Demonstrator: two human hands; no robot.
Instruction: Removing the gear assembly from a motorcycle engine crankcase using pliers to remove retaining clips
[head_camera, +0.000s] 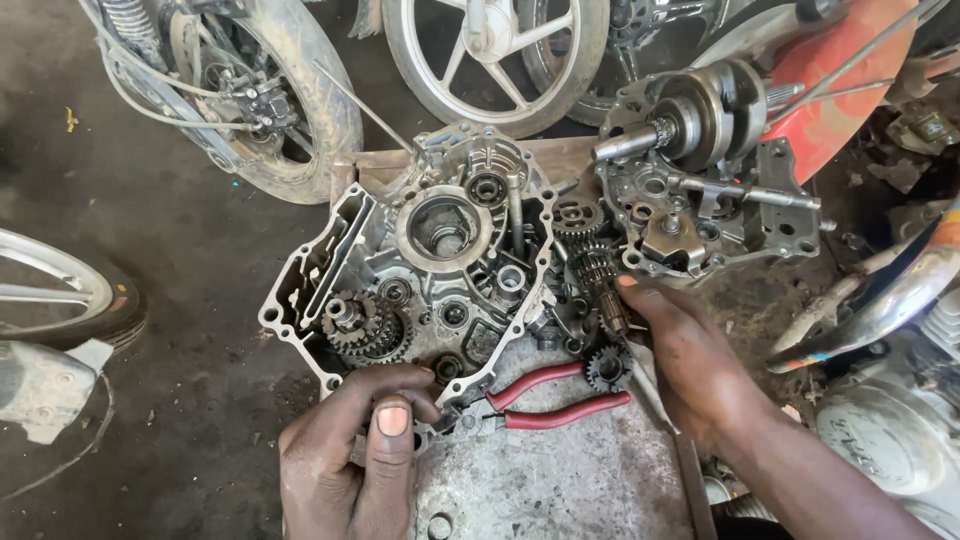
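The gear shaft (600, 285) was pinched by the right hand (690, 360), best kept straight, while the left hand's (360, 450) fingers were pressed together against the crankcase half (420, 260).

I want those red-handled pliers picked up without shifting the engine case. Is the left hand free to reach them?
Probably yes. The left hand rests beside the jaws of the red-handled pliers, which lie on the grey metal plate with nothing over them; the small loose gear only sits near the handles.
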